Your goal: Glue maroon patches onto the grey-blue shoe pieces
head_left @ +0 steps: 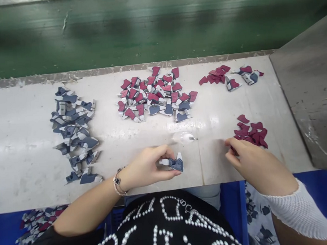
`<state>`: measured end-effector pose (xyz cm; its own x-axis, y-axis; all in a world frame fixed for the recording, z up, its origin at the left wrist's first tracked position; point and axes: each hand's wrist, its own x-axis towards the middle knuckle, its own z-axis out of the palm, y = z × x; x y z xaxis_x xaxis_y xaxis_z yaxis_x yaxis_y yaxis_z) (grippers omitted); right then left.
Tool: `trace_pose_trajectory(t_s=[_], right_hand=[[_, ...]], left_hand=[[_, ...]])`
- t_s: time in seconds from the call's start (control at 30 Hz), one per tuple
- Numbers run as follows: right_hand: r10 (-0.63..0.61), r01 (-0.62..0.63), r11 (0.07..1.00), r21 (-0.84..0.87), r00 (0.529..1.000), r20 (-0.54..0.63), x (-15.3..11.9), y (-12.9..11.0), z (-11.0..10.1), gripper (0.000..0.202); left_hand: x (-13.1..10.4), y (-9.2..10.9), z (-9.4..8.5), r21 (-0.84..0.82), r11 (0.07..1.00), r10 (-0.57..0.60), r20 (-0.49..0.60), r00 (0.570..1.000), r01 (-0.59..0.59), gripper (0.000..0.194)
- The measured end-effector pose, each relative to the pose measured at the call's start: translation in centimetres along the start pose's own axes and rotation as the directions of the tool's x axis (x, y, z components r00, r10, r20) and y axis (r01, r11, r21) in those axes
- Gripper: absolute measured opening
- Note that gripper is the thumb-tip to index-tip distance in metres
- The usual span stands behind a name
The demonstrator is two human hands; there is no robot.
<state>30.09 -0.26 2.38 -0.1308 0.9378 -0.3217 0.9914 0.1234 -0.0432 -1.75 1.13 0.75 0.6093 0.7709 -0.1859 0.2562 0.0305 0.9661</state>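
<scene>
Hidden and cut-off spots, head view

Your right hand [259, 165] covers the near edge of the red pieces [243, 128]; what sits between its fingertips is mostly hidden, can't be told. Your left fingers hide part of the blue-grey part [176, 164]. Overlaps in the middle pile [153, 97] bury some parts, no count possible. Small tip by the clear patch [183, 137]: too small to identify. Lower-left heap [39, 223] partly behind your left arm. Bottom edge crops your shirt [168, 232]; right edge crops the metal panel [311, 90].

Black pearl-lettered top [168, 227], beaded bracelet [117, 182], white sleeve [303, 210].
</scene>
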Motion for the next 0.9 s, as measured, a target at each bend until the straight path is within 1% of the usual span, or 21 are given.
trace_pose_trajectory(t_s=[0.1, 0.23, 0.3, 0.4, 0.47, 0.53, 0.57, 0.63, 0.7, 0.73, 0.77, 0.83, 0.9], right_hand=[[0.017, -0.018, 0.997, 0.079, 1.0, 0.02, 0.1, 0.3, 0.2, 0.019], [0.077, -0.077, 0.971, 0.228, 0.997, 0.01, 0.3, 1.1, 0.5, 0.018], [0.087, -0.086, 0.945, 0.316, 0.996, 0.009, 0.3, 1.4, 0.3, 0.022], [0.071, -0.077, 0.882, 0.465, 0.997, 0.031, -0.1, 1.1, -0.4, 0.036], [0.035, -0.063, 0.823, 0.564, 0.997, 0.062, -0.7, 0.2, -1.2, 0.038], [-0.021, -0.042, 0.762, 0.646, 0.996, 0.09, -1.4, -1.2, -2.2, 0.031], [-0.055, -0.034, 0.713, 0.7, 0.993, 0.104, -1.6, -2.0, -2.6, 0.029], [-0.131, -0.027, 0.565, 0.825, 0.984, 0.121, -2.0, -3.7, -3.4, 0.026], [-0.202, -0.03, 0.406, 0.913, 0.972, 0.122, -2.0, -5.4, -3.9, 0.024], [-0.238, -0.023, 0.362, 0.932, 0.964, 0.116, -1.9, -6.1, -4.1, 0.022], [-0.278, -0.007, 0.352, 0.936, 0.954, 0.111, -1.7, -6.7, -4.2, 0.02], [-0.348, 0.023, 0.373, 0.928, 0.93, 0.116, -1.2, -7.6, -4.2, 0.015], [-0.363, 0.02, 0.412, 0.911, 0.921, 0.144, -0.8, -8.1, -4.1, 0.017]], left_hand=[[0.1, -0.1, 0.1, -0.001, 1.0, 0.006, 0.001, 1.0, -0.006, 0.028], [0.1, -0.3, 0.3, 0.032, 0.999, -0.019, 0.014, 1.0, 0.018, 0.03], [0.1, -0.4, 0.4, 0.044, 0.999, 0.002, 0.011, 1.0, -0.003, 0.031], [0.2, -0.4, 0.5, 0.029, 0.998, 0.047, 0.005, 0.999, -0.047, 0.03], [0.3, -0.4, 0.7, 0.006, 0.997, 0.072, 0.002, 0.997, -0.072, 0.03], [0.2, -0.4, 0.8, 0.0, 0.994, 0.109, -0.018, 0.994, -0.109, 0.03], [0.2, -0.5, 0.9, 0.011, 0.991, 0.133, -0.04, 0.99, -0.133, 0.031], [0.1, -0.6, 1.2, 0.04, 0.984, 0.177, -0.097, 0.979, -0.174, 0.031], [-0.1, -0.7, 1.3, 0.062, 0.982, 0.188, -0.152, 0.97, -0.18, 0.031], [-0.2, -0.7, 1.3, 0.065, 0.983, 0.181, -0.171, 0.969, -0.173, 0.03], [-0.3, -0.7, 1.4, 0.067, 0.984, 0.173, -0.186, 0.967, -0.163, 0.03], [-0.4, -0.7, 1.4, 0.075, 0.985, 0.169, -0.211, 0.963, -0.156, 0.028], [-0.4, -0.7, 1.4, 0.085, 0.983, 0.181, -0.227, 0.957, -0.165, 0.026]])
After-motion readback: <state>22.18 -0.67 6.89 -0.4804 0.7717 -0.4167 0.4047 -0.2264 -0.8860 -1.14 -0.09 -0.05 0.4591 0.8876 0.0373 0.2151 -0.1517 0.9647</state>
